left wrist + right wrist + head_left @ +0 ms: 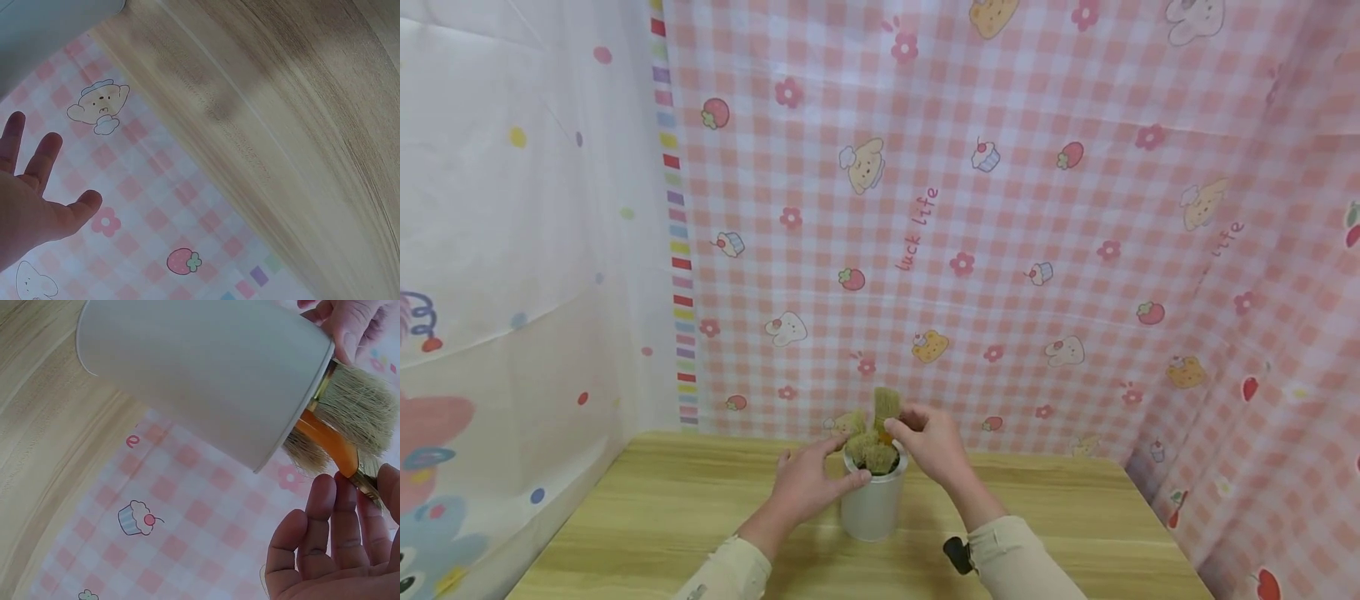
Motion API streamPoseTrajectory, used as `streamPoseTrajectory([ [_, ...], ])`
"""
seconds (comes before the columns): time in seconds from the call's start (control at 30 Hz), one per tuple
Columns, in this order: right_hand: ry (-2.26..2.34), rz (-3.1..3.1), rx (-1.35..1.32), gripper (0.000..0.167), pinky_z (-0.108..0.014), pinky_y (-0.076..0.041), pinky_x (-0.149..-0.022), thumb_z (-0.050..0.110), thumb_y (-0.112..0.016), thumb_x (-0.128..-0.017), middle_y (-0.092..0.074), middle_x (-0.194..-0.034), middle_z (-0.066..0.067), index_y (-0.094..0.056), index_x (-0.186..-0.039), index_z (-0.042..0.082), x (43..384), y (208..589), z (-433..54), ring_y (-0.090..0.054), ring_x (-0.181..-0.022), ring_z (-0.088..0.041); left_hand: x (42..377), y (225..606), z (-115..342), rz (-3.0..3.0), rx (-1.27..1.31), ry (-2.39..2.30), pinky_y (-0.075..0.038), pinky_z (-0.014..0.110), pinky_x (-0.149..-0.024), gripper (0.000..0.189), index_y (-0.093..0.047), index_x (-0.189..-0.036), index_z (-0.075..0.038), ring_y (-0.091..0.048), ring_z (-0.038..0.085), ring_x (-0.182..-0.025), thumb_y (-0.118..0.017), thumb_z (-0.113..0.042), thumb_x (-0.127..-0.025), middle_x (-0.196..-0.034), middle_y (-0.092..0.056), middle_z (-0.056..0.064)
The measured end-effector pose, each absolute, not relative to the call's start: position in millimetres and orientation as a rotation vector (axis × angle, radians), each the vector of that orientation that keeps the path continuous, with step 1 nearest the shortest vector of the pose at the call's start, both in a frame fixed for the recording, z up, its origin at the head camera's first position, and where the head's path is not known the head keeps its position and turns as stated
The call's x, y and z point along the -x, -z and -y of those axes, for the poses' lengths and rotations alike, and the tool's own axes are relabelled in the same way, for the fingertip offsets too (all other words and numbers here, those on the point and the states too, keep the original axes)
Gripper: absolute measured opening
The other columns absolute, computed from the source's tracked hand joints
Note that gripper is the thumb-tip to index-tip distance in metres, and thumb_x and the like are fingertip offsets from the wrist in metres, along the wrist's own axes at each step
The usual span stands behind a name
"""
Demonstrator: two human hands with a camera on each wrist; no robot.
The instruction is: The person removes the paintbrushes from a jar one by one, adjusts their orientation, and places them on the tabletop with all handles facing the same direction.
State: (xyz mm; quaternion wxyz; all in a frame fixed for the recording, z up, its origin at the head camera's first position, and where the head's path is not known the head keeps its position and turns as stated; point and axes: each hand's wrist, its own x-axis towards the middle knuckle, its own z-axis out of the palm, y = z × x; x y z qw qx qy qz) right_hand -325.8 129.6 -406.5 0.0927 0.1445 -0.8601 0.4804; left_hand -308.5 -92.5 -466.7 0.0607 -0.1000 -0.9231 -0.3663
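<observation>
A white cylindrical container [871, 510] stands on the table, with several paintbrushes [880, 458] in it, bristles up. My right hand [938, 443] pinches one paintbrush [887, 403], which rises above the others. The right wrist view shows its orange handle [336, 447] still reaching into the container, with my thumb and fingers near its metal band. On the container's left side is my left hand [805, 485], thumb touching the rim. In the left wrist view its visible fingers [42, 164] are spread and fairly straight. The brushes' lower ends are hidden inside the container.
The wood-grain table [715, 475] extends on both sides of the container. Behind it hangs a pink checked cloth [970, 208] with cartoon prints. A white printed curtain [527, 208] hangs at the left.
</observation>
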Motion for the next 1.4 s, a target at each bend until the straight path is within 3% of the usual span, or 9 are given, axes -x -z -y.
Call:
streamPoseTrajectory([
  [0.2, -1.491, 2.515, -0.410, 0.017, -0.034, -0.058, -0.080, 0.029, -0.074, -0.102, -0.080, -0.093, -0.002, -0.079, -0.093, 0.015, 324, 401, -129, -0.069, -0.086, -0.013, 309, 466, 92, 2.801, 0.283, 1.147, -0.016, 0.085, -0.119, 0.083, -0.056, -0.156, -0.024, -0.055, 0.042, -0.147, -0.076, -0.069, -0.089, -0.158, -0.060, 0.008],
  [0.43, -1.544, 2.483, -0.378, 0.018, -0.041, -0.063, -0.088, 0.031, -0.074, -0.103, -0.081, -0.104, -0.003, -0.081, -0.105, 0.014, 323, 393, -130, -0.074, -0.097, -0.017, 311, 468, 92, 2.790, 0.280, 1.202, -0.011, 0.085, -0.120, 0.085, -0.056, -0.156, -0.021, -0.057, 0.040, -0.144, -0.076, -0.069, -0.089, -0.154, -0.063, 0.009],
  [0.6, -1.564, 2.456, -0.368, 0.024, -0.047, -0.063, -0.094, 0.032, -0.075, -0.103, -0.081, -0.114, -0.007, -0.081, -0.116, 0.013, 323, 392, -132, -0.076, -0.107, -0.022, 309, 466, 92, 2.780, 0.278, 1.206, -0.014, 0.084, -0.120, 0.084, -0.056, -0.156, -0.021, -0.059, 0.040, -0.142, -0.078, -0.067, -0.089, -0.151, -0.066, 0.010],
  [1.17, -1.586, 2.433, -0.309, 0.044, -0.055, -0.057, -0.107, 0.037, -0.074, -0.102, -0.078, -0.128, -0.010, -0.073, -0.138, 0.012, 320, 386, -141, -0.077, -0.111, -0.024, 309, 465, 91, 2.788, 0.261, 1.224, -0.016, 0.082, -0.119, 0.083, -0.055, -0.157, -0.026, -0.060, 0.040, -0.140, -0.078, -0.066, -0.088, -0.145, -0.070, 0.009],
  [1.4, -1.588, 2.404, -0.312, 0.040, -0.052, -0.059, -0.104, 0.033, -0.075, -0.102, -0.080, -0.121, -0.008, -0.074, -0.136, 0.012, 320, 384, -144, -0.077, -0.106, -0.021, 306, 464, 90, 2.786, 0.257, 1.257, -0.014, 0.082, -0.119, 0.085, -0.054, -0.158, -0.021, -0.060, 0.041, -0.140, -0.079, -0.065, -0.089, -0.143, -0.071, 0.011],
])
